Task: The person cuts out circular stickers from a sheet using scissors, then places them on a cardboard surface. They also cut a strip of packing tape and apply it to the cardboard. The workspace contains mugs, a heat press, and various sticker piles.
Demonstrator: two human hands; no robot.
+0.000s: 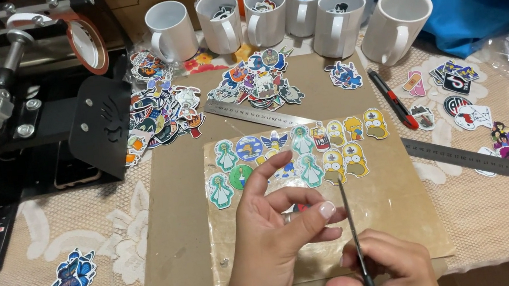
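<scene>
mugs (264, 16) behind cardboard (176, 192), press (30, 81) left, ruler (486, 161) right

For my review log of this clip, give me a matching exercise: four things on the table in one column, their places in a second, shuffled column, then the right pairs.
Things:
1. thin dark pointed tool
2. red and black utility knife
3. blue butterfly-shaped sticker
4. row of white ceramic mugs

Places:
A. alone on the lace tablecloth, far left
B. along the table's far edge
C. held in the right hand, beside the left hand
D. right of the brown cardboard mat, below a mug

Pairs: 1-C, 2-D, 3-A, 4-B
</scene>
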